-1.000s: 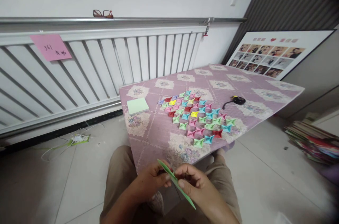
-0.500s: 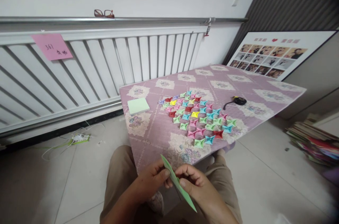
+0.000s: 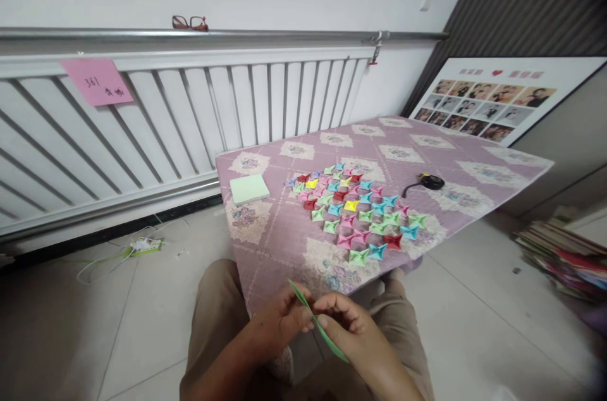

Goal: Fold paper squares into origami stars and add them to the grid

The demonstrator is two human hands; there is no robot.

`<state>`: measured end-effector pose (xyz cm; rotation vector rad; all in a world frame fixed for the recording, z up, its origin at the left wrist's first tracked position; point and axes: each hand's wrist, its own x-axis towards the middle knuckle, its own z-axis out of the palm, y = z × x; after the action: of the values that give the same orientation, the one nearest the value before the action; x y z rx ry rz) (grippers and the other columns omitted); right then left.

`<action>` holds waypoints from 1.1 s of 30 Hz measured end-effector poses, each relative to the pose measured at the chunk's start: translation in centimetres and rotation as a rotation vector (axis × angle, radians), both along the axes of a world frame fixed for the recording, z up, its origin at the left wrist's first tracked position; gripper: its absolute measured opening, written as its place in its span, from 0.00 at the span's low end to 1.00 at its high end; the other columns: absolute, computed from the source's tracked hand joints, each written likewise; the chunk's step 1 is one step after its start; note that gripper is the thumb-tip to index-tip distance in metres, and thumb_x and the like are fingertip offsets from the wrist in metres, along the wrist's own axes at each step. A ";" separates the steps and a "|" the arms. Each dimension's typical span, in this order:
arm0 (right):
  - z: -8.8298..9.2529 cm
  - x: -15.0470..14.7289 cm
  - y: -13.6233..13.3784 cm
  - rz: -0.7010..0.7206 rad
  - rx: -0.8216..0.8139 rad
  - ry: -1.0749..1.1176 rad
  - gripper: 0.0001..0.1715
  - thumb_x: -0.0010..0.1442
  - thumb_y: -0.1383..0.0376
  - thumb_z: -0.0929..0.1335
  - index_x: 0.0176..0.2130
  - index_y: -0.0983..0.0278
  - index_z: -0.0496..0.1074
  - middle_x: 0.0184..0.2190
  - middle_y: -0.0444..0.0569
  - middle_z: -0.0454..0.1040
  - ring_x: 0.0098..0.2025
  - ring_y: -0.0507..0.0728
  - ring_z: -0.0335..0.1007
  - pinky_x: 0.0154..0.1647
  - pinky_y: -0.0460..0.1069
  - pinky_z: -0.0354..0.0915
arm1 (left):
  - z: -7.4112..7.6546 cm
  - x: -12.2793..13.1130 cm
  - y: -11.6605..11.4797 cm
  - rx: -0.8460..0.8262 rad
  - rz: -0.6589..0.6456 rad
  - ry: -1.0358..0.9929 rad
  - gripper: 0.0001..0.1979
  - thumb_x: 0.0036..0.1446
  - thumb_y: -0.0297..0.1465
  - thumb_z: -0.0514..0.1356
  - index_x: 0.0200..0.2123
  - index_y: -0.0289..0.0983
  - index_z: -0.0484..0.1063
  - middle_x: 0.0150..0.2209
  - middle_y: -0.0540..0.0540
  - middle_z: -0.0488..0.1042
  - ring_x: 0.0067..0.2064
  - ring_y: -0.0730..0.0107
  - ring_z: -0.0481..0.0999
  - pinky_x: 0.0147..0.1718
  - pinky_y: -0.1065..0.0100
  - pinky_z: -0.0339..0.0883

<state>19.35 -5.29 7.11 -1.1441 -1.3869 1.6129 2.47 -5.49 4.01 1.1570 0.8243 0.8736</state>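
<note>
A sheet of green paper (image 3: 332, 345) is held between my two hands, seen nearly edge-on above my lap. My left hand (image 3: 284, 320) pinches its upper left part between thumb and fingers. My right hand (image 3: 348, 328) grips the middle, thumb on the near side and fingers curled behind. Beyond the hands, on the table, lie several rows of small folded paper shapes (image 3: 351, 205) in green, blue, pink, red and yellow. To their left rests a pad of pale green paper squares (image 3: 249, 188).
A purple patterned cloth (image 3: 279, 249) covers the table. A black coiled cord (image 3: 432, 182) lies at its right. Behind stands a white radiator (image 3: 246, 97) with a pink note (image 3: 97, 81); glasses (image 3: 190, 23) sit on the pipe. A power strip (image 3: 146, 246) lies on the floor.
The green paper has turned more edge-on and bends more between my hands. My left fingers have shifted slightly along it. The things on the table have stayed put.
</note>
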 end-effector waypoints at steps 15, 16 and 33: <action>-0.3 0.5 -0.4 0.008 0.163 -0.258 0.11 0.53 0.57 0.69 0.33 0.62 0.70 0.31 0.45 0.69 0.33 0.54 0.64 0.33 0.48 0.59 | 0.9 0.2 0.0 0.014 0.016 0.000 0.27 0.51 0.55 0.58 0.36 0.36 0.63 0.30 0.49 0.66 0.31 0.71 0.64 0.33 0.68 0.58; -0.3 0.5 -0.4 0.013 0.169 -0.266 0.11 0.52 0.57 0.69 0.34 0.62 0.70 0.32 0.45 0.69 0.34 0.54 0.64 0.33 0.48 0.59 | 0.9 0.2 0.0 0.012 0.014 -0.003 0.27 0.51 0.55 0.58 0.36 0.36 0.63 0.31 0.48 0.67 0.32 0.71 0.64 0.34 0.68 0.59; -1.4 0.7 -0.4 0.017 0.130 -0.190 0.11 0.55 0.58 0.67 0.37 0.62 0.69 0.33 0.45 0.69 0.37 0.55 0.65 0.38 0.48 0.62 | 0.9 0.0 0.0 0.021 0.000 0.025 0.27 0.52 0.55 0.59 0.37 0.35 0.64 0.29 0.50 0.64 0.31 0.72 0.64 0.33 0.68 0.57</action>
<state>20.02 -5.68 5.66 -1.2355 -1.6018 1.4327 2.45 -5.47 4.94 1.1882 0.8373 0.8706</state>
